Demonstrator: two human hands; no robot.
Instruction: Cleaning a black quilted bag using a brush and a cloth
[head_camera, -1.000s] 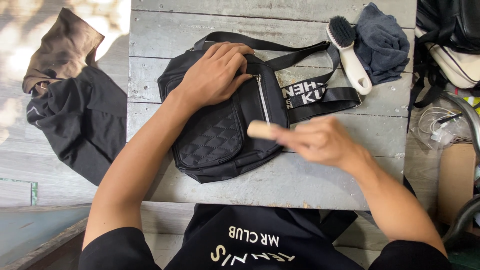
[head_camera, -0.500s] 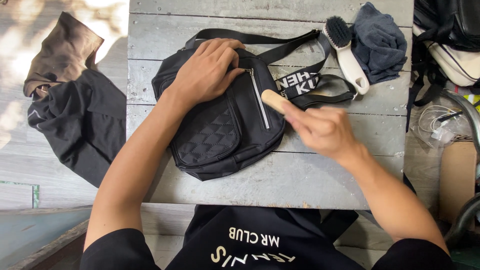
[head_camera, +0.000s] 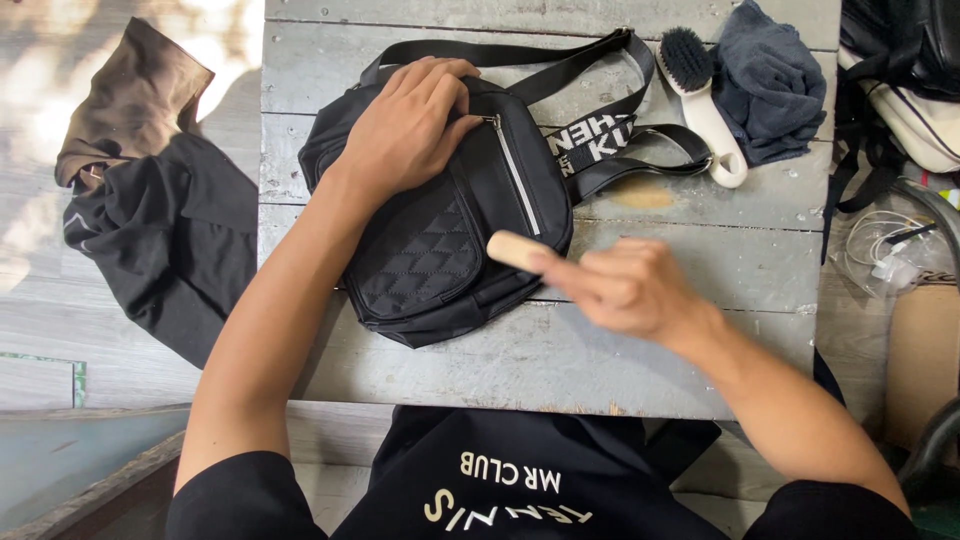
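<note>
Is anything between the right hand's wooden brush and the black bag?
Nothing visible. The right hand holds the wooden brush right at the black bag, at its lower right edge. The left hand presses the bag's top, away from the brush.

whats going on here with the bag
A person presses their left hand flat on a black sling bag lying on a grey wooden table. Their right hand, blurred, holds a small wooden-handled brush against the bag's quilted front. A white-handled brush and a dark blue cloth lie at the table's far right.
</note>
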